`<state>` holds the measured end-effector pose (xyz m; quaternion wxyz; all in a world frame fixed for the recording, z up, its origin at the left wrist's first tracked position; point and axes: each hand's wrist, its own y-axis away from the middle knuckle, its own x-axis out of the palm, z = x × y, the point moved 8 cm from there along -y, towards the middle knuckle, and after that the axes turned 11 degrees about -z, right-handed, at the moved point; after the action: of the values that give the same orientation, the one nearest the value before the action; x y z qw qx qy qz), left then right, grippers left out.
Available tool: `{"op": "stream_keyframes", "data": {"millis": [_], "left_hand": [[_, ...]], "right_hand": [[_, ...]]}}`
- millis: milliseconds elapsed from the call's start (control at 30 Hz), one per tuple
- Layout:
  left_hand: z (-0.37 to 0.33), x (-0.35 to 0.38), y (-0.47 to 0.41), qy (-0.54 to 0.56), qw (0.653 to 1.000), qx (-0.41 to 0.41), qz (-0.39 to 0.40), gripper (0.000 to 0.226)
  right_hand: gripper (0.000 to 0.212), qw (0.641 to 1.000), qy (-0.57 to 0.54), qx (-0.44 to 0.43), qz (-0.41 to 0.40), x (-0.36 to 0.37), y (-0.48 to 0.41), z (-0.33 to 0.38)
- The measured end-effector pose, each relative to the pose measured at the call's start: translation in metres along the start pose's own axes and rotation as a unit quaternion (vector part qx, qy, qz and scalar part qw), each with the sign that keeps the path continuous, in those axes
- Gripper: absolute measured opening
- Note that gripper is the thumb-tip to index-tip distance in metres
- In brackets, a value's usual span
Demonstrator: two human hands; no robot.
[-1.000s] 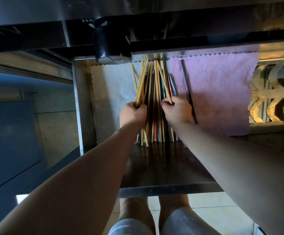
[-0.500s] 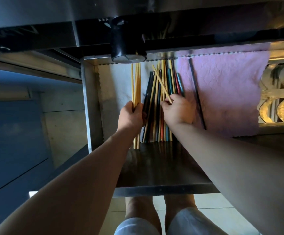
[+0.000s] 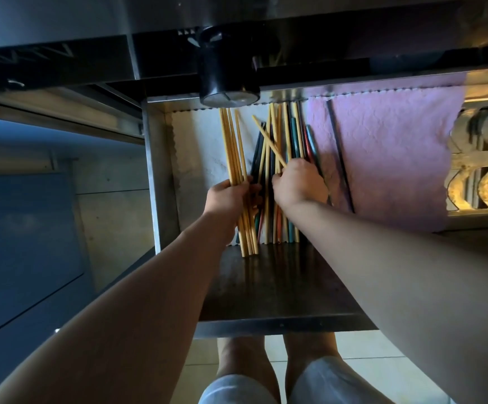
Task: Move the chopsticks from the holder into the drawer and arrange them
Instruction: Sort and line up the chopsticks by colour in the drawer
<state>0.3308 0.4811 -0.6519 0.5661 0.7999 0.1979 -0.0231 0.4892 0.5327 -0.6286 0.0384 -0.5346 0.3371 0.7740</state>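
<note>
Looking straight down into an open steel drawer [image 3: 154, 176]. Lining the left part of its floor, a white liner [image 3: 199, 153] with a scalloped edge; covering the right part up to the far edge, a pink cloth [image 3: 397, 156]. Toward the near edge, bare dark metal. Gripping a bundle of yellow chopsticks [image 3: 231, 144] in the left hand [image 3: 228, 196], fingers curled round the shafts below their middle; the bundle lying lengthwise on the white liner, far tips close to the far edge, near ends jutting past the liner onto the bare metal. Just right of that, a mixed pile [image 3: 291, 135] of yellow, black, green, red and teal chopsticks, lengthwise down the middle of the drawer, over the seam between liner and cloth. Pinching a single yellow chopstick [image 3: 266, 135] in the right hand [image 3: 298, 182], fingers curled, knuckles up, the hand over the right side of the pile; that chopstick slanted across the pile, free tip pointing toward the far left corner. Alone on the pink cloth, just right of the right hand, a dark stick [image 3: 337, 147], lengthwise and slightly tilted. Above the far edge, on the counter lip, a black cylinder [image 3: 225, 68], probably the holder, its inside hidden from here. Below the near edge, bare legs [image 3: 242, 363] on a tiled floor [image 3: 368, 368].
</note>
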Motion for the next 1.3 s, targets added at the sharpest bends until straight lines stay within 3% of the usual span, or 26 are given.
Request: {"op": "stream_keyframes", "data": {"millis": [367, 600, 900, 1100, 1233, 1300], "left_hand": [[-0.005, -0.003, 0.003, -0.041, 0.998, 0.040, -0.026, 0.019], [-0.006, -0.003, 0.001, -0.076, 0.992, 0.077, -0.072, 0.012], [-0.021, -0.025, -0.004, -0.206, 0.944, 0.181, -0.185, 0.016], [-0.024, -0.030, -0.006, -0.268, 0.926, 0.192, -0.182, 0.013], [-0.026, -0.028, -0.011, -0.284, 0.927, 0.167, -0.178, 0.015], [-0.027, -0.027, -0.009, -0.290, 0.928, 0.161, -0.171, 0.015]], "right_hand": [[0.025, 1.000, 0.021, -0.020, -0.007, 0.002, 0.002, 0.003], [0.031, 0.999, -0.045, 0.028, -0.004, 0.002, -0.001, -0.005], [0.036, 0.986, -0.146, 0.073, 0.040, 0.003, -0.008, -0.032], [0.019, 0.965, -0.229, 0.101, 0.075, 0.000, -0.002, -0.035], [0.029, 0.948, -0.279, 0.114, 0.103, 0.026, -0.011, -0.053], [0.022, 0.932, -0.314, 0.137, 0.118, 0.021, -0.006, -0.052]]}}
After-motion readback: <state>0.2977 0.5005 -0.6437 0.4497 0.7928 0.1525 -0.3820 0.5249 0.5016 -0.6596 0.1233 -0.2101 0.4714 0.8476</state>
